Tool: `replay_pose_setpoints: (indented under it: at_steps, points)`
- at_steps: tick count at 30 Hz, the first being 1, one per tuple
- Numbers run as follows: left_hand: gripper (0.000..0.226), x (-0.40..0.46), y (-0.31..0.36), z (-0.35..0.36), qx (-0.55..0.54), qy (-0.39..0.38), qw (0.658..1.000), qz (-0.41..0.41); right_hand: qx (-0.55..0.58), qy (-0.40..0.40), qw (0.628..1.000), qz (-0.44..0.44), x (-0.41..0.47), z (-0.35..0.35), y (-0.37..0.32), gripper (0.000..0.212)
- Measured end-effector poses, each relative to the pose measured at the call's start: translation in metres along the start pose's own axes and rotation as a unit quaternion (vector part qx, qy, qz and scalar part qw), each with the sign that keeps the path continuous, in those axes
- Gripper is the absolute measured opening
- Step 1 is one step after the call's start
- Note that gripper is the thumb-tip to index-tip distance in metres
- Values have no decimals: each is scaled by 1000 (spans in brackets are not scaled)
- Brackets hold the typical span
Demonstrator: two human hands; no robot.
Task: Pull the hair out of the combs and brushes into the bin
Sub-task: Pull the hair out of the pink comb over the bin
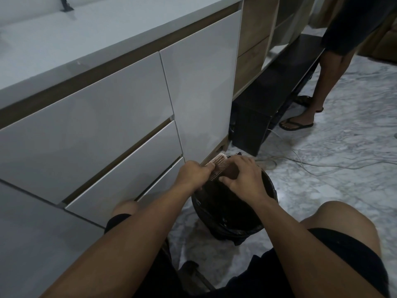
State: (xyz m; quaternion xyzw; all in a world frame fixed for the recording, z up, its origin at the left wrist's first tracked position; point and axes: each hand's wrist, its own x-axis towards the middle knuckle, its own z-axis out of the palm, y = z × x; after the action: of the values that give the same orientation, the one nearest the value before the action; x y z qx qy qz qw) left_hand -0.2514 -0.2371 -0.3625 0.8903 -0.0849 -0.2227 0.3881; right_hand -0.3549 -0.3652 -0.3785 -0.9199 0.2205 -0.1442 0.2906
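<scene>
Knees in black shorts are seen nearest, with the black bin (264, 220) on the marble floor (335, 168) between them. A dark bag is fitted inside the bin. Over its far rim, a pale brush (217, 166) is gripped by the left hand (193, 174). The bristles are touched by the curled fingers of the right hand (245, 175). Beyond are white drawers (96, 117), and open floor is seen to the right.
</scene>
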Motion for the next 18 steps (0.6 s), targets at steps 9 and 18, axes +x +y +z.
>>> replay_pose_setpoints:
  at_steps: [9, 18]
  points:
    - [53, 2, -1, -1, 5, -20, 1000, -7, -51, 58, 997, 5, 3, -5, 8, 10]
    - [27, 0, -1, 4, -56, -97, 993, -44, -5, -7, 999, 46, 0, -6, 5, 39]
